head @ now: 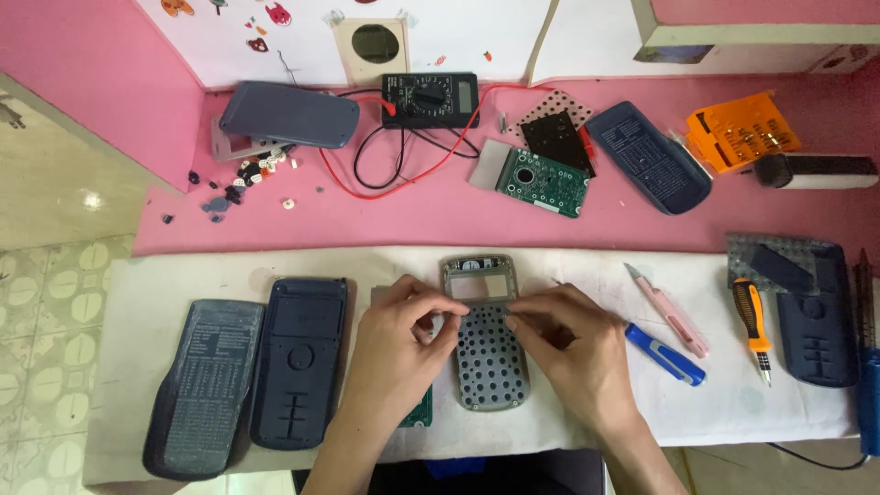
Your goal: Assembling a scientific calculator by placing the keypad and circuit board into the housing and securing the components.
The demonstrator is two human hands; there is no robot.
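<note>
A grey calculator front shell point(484, 350) lies face down on the white cloth point(587, 275), its inside showing a dark sheet full of round key holes and an open display window at the far end. My left hand point(396, 344) pinches at the shell's upper left edge. My right hand point(570, 344) rests its fingertips on the upper right edge. A green circuit board point(418, 412) peeks out from under my left wrist.
Two dark calculator back covers point(203, 385) point(300, 362) lie at the left. A pink knife point(667, 310), blue tool point(666, 354) and orange screwdriver point(754, 327) lie at the right. Behind are a multimeter point(431, 99), another circuit board point(543, 181), loose keys point(247, 174) and an orange bit case point(742, 131).
</note>
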